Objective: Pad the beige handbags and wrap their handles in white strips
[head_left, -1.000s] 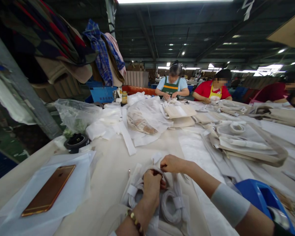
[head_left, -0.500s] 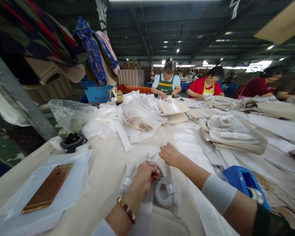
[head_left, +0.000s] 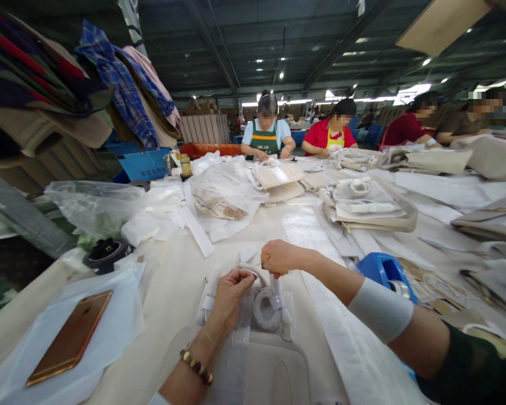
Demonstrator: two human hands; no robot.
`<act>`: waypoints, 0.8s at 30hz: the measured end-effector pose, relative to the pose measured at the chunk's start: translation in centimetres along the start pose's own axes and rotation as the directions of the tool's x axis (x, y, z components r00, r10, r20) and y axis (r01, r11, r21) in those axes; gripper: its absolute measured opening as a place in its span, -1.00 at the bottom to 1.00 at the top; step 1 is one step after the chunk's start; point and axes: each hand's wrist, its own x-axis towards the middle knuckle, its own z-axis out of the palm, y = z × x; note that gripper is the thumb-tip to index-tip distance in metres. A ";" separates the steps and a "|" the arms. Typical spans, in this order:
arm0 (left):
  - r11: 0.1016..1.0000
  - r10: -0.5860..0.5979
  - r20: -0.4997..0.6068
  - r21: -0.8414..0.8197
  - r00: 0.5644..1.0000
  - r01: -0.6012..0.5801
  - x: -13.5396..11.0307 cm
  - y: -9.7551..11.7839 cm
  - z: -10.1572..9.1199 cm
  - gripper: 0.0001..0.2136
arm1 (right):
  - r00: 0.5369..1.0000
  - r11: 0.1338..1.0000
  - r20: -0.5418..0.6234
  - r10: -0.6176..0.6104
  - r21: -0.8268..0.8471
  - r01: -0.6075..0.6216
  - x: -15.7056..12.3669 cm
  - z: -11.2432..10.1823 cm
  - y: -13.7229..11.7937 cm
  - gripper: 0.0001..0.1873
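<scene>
My left hand (head_left: 231, 291) is closed in a pinch on a white webbing strap (head_left: 253, 273) that arches between both hands. My right hand (head_left: 278, 256) is closed on the other end of that strap, just above a coiled white strap bundle (head_left: 266, 310). Both hands hover over a pile of white straps and a cream canvas bag (head_left: 274, 368) lying on the cloth-covered table (head_left: 177, 292). A beaded bracelet sits on my left wrist and a white band on my right forearm.
A gold phone (head_left: 69, 337) lies on white sheets at the left, with a black tape roll (head_left: 105, 253) behind it. A blue tape dispenser (head_left: 383, 270) sits right of my arm. Stacked canvas bags (head_left: 366, 208) and plastic bags (head_left: 223, 197) cover the table. Several people work at the far end.
The view has swung right and down. My hands have drawn together on the strap, the right hand closing from a loose reach into a grip above the coil.
</scene>
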 end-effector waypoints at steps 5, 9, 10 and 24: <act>0.996 0.002 0.006 -0.090 1.000 -0.001 -0.5 0.5 -0.5 -0.75 | 0.996 0.887 0.005 0.086 0.455 -0.079 -1.1 3.0 0.4 -0.85; 0.997 -0.019 0.059 -0.072 0.998 0.023 -1.5 1.0 -1.1 -0.74 | 0.985 0.720 -0.012 0.172 0.684 -0.118 -1.6 4.3 0.3 -0.83; 0.998 -0.022 0.075 -0.064 0.997 0.027 -1.8 1.0 -1.3 -0.74 | 0.983 0.684 0.003 0.182 0.718 -0.129 -1.6 4.4 0.2 -0.82; 0.962 -0.247 0.094 -0.100 0.965 0.256 -4.9 1.6 0.0 -0.54 | 0.945 0.461 -0.019 0.327 0.876 -0.142 -0.3 6.5 -1.2 -0.78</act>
